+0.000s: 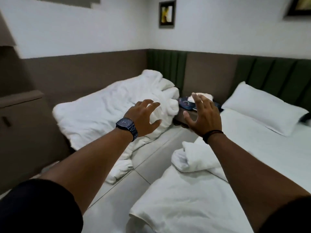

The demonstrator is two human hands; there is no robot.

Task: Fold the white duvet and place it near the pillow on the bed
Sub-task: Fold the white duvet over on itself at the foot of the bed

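Note:
A crumpled white duvet (101,113) covers the left bed, bunched high at its far end and spilling off the near corner onto the floor. My left hand (143,118), with a dark watch on the wrist, hovers over the duvet's right side with fingers spread, holding nothing. My right hand (202,115) is raised over the gap between the beds, fingers apart and empty. A white pillow (262,108) lies at the head of the right bed (269,148). A second white duvet (190,190) lies loosely folded on the right bed's near end.
A small nightstand (183,115) between the beds carries a dark patterned box and white tissue. A strip of pale tiled floor (148,158) runs between the beds. Green padded headboards line the back wall. A brown cabinet (21,125) stands to the left.

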